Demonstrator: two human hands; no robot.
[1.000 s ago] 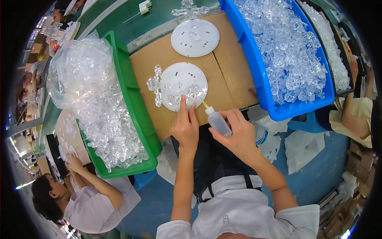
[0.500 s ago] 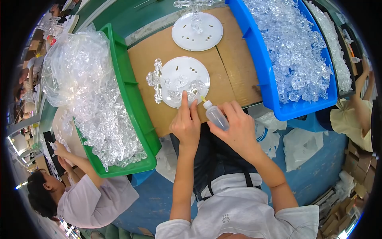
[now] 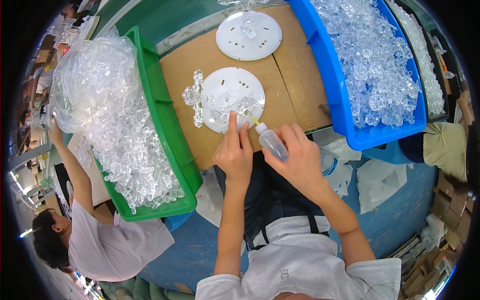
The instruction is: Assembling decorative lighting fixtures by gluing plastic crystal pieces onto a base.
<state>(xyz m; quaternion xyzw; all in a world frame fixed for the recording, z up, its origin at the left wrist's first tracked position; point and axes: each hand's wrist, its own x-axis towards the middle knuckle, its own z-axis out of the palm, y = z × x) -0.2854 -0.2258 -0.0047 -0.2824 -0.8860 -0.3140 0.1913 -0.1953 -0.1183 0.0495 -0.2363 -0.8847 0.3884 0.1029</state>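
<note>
My right hand (image 3: 299,157) is wrapped round a small translucent squeeze bottle (image 3: 273,144) with a white cap and a thin yellowish tip. That tip points up and left, close to a clear faceted plastic piece (image 3: 248,105). Thumb and index finger of my left hand (image 3: 234,156) are at the lower side of this piece and appear to pinch it; the exact contact is hard to see. Behind it lies a round white plate (image 3: 220,81) with slots and small holes. A clear cross-shaped plastic part (image 3: 197,99) rests at the plate's left edge.
Cardboard (image 3: 297,70) covers the bench. A second white disc (image 3: 272,36) bears a clear upright part. Clear pieces fill a green bin (image 3: 162,117) on the left and a blue bin (image 3: 345,120) on the right. A co-worker (image 3: 110,240) sits at lower left.
My hands and the bottle stay almost in place, with the bottle's tip still by the clear piece. The co-worker at left has stretched an arm up and away.
</note>
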